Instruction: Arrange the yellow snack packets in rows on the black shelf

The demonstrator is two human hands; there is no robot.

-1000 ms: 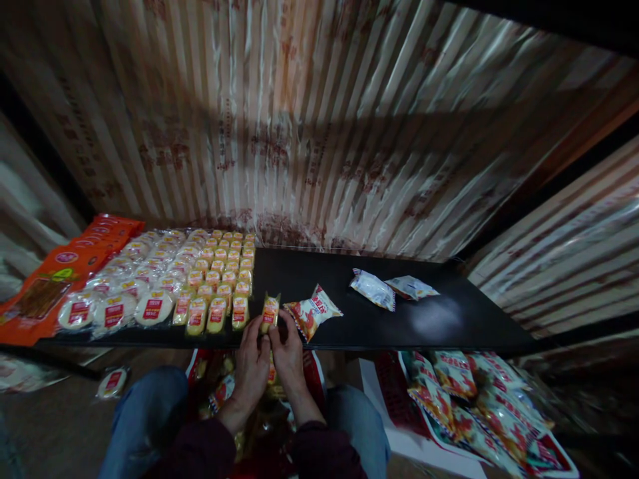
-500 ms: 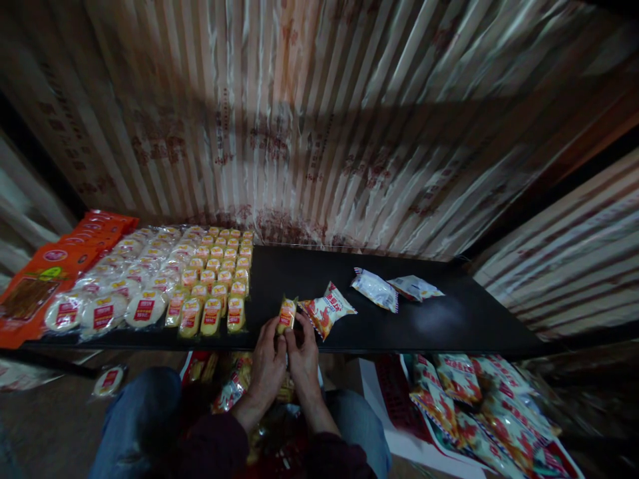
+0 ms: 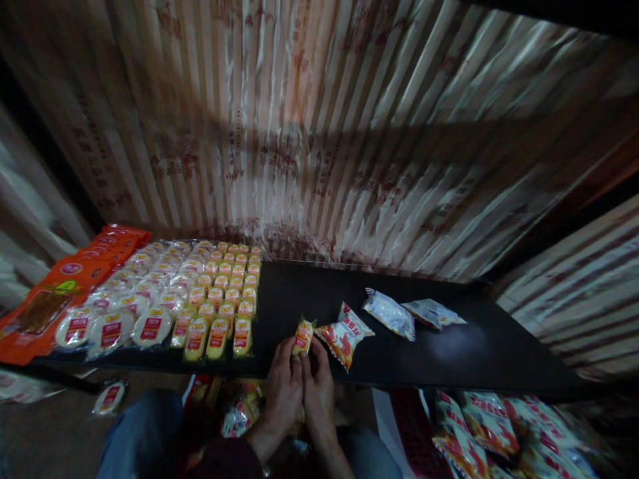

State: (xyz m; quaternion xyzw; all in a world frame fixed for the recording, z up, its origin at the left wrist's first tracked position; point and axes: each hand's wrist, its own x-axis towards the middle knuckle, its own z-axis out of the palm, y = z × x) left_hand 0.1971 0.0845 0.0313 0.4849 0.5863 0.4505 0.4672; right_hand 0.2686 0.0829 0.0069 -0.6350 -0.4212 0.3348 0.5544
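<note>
Between my two hands is a small wrapped snack cake point(image 3: 303, 336), yellow with a red and white label, held over the front part of the black shelf point(image 3: 299, 283). My left hand point(image 3: 284, 382) grips its left side and my right hand point(image 3: 317, 380) its right side, thumbs together at the near end. Just right of my right hand lies a red and white snack bag point(image 3: 345, 334). To the left, rows of similar yellow wrapped cakes point(image 3: 217, 338) stand on the shelf.
Round white wrapped cakes point(image 3: 152, 326) and orange packets point(image 3: 64, 279) fill the shelf's left end. Two white bags point(image 3: 389, 313) lie farther right. Below the shelf, a box point(image 3: 399, 426) holds several snack bags point(image 3: 486, 422). One round packet point(image 3: 110, 398) is on the floor.
The view has shifted, so the shelf and its goods appear slightly lower, mostly farther right. Both hands still hold the small cake, which is now tilted a little more to the right.
</note>
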